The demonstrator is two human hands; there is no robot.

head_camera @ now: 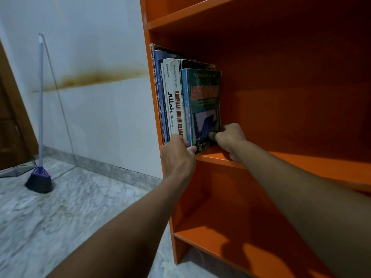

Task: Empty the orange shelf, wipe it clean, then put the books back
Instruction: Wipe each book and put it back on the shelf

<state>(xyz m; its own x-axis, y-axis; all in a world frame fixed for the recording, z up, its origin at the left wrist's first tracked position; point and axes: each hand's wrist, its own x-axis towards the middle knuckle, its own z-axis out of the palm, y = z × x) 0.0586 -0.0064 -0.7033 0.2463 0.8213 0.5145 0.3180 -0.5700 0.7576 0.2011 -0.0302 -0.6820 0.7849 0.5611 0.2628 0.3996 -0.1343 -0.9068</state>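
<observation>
Several books (176,97) stand upright at the left end of the middle board of the orange shelf (301,159). The rightmost one, a green-covered book (204,101), faces outward. My left hand (177,155) grips the lower spines of the books at the board's front edge. On the other side, my right hand (230,140) presses against the green book's lower right corner, thumb on the cover. Together the two hands clamp the row from both sides.
The boards above and below the books hold nothing in view. A purple broom (40,117) leans on the white wall at the left, over a grey marble floor (70,207). A brown door edge (12,121) is at far left.
</observation>
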